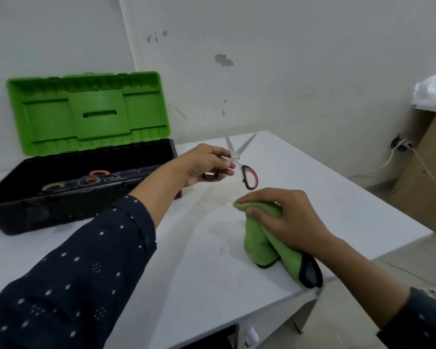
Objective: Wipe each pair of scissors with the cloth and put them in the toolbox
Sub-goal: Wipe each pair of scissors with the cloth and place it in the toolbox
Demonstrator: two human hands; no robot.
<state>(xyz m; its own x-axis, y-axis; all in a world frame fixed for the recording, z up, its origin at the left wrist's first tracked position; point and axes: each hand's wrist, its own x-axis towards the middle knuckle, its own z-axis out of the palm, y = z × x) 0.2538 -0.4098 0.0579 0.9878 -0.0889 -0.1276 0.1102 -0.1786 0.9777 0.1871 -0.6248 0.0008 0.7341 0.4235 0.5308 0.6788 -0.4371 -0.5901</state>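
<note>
Pinching the red-handled scissors [238, 161] near their pivot, blades apart, right of the open toolbox [61, 217], the left hand [207, 165] should next carry them inside, I judge, while the right hand [287, 217] clutches the green cloth [259, 245].

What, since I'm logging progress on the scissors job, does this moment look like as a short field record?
left hand: fingers pinch the red-and-black scissors near the pivot, raised above the table
scissor blades: spread apart, tips pointing up and away
right hand: grips the green cloth, apart from the scissors
toolbox: on the table's left, green lid standing open
stowed scissors: orange and greenish handles visible inside; exact count unclear
stage: held pair not yet in the toolbox
</note>
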